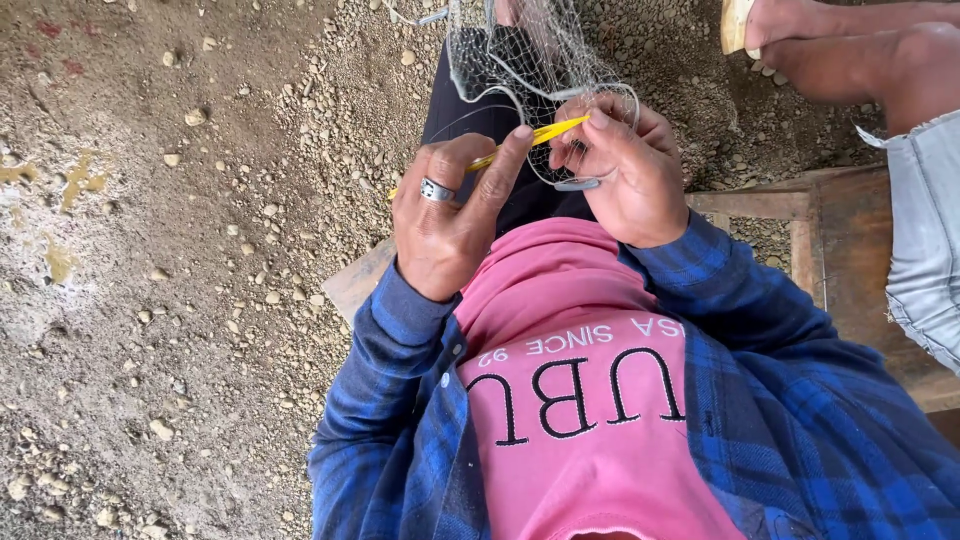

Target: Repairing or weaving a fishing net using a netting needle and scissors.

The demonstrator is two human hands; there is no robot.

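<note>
My left hand (445, 215), with a silver ring (436, 190) on one finger, pinches a thin yellow netting needle (555, 130) between thumb and forefinger. The needle's tip points right, into the mesh held by my right hand (625, 175). That hand grips the lower edge of a fine pale fishing net (520, 50), which runs away over my dark-trousered leg. A small grey weight (577, 184) hangs on the net's edge cord under my right fingers. My hands are almost touching, above my pink shirt and blue checked sleeves.
I sit on a wooden bench (850, 230). Another person's bare leg (860, 50) and pale denim shorts (925, 230) are at the upper right. Gravel and packed dirt (200, 250) cover the ground to the left.
</note>
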